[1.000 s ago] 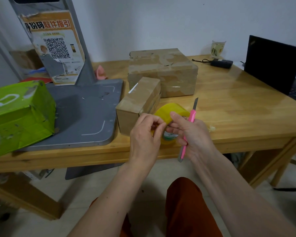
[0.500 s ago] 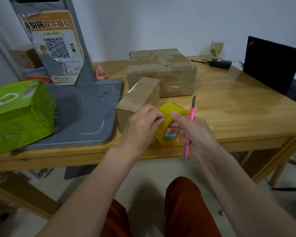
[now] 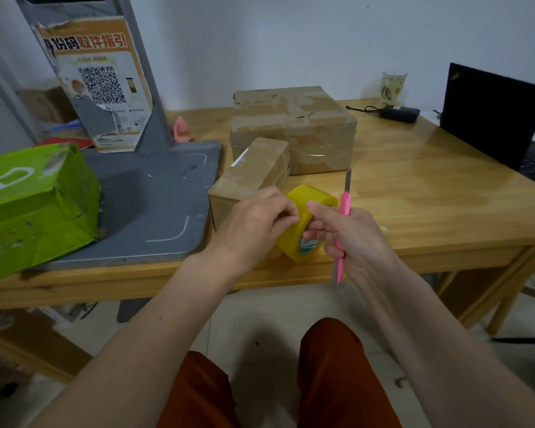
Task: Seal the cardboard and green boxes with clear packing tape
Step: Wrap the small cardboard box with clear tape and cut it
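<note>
as half a second ago, both hands on tape roll (image 3: 310, 222)

Torn poster (image 3: 98, 84) on grey stand, orange heading "取件指引" after partly torn characters, QR code beneath

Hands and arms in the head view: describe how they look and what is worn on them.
Both forearms are bare right to the bottom frame edge, with no sleeves in view. The left hand and right hand wear no gloves, rings, watch or bracelets that show. Below them, rust-orange trousers cover the lap.
</note>
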Tool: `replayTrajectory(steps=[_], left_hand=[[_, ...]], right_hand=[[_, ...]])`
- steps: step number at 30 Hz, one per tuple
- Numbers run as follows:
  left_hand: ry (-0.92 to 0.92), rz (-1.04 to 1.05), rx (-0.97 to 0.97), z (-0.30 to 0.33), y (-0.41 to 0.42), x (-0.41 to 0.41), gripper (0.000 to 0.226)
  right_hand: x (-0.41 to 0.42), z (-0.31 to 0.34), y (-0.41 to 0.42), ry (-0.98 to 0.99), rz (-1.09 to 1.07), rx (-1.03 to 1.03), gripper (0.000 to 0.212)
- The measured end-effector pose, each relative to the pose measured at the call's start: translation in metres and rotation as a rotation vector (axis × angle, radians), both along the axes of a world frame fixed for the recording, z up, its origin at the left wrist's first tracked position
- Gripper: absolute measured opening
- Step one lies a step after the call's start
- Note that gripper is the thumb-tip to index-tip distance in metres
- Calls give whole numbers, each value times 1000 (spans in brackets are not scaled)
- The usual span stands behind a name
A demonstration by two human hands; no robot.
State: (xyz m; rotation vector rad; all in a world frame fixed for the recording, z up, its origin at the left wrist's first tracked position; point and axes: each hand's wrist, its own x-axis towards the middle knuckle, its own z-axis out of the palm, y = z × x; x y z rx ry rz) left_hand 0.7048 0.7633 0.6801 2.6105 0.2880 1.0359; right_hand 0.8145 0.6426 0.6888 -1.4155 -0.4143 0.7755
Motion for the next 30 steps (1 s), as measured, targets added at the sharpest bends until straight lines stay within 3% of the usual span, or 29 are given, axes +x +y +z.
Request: replayTrajectory(steps=[5, 12, 14, 16, 19, 21, 26, 30], left_hand=[[154, 70, 162, 1, -11, 0, 4], [117, 110, 222, -4, -19, 1, 6], [103, 96, 176, -7, -20, -1, 5], [43, 81, 12, -12, -20, -4, 9], [-66, 75, -213, -18, -20, -9, 37], [-128, 68, -198, -23, -18, -10, 48], [-294, 99, -64, -34, -13, -4, 18], [-321, 109, 63, -35, -12, 0, 17]], right_hand=[[-2, 3, -2, 2, -6, -5, 21], [-5, 2, 0, -4, -28, -4, 20], [-6, 2, 1, -10, -32, -9, 20], [-5, 2, 1, -6, -34, -5, 20], [-2, 0, 2, -1, -27, -1, 19], [-1, -2, 3, 0, -21, 2, 19], [-1, -2, 3, 3, -34, 5, 21], [0, -4, 5, 4, -49, 8, 23]])
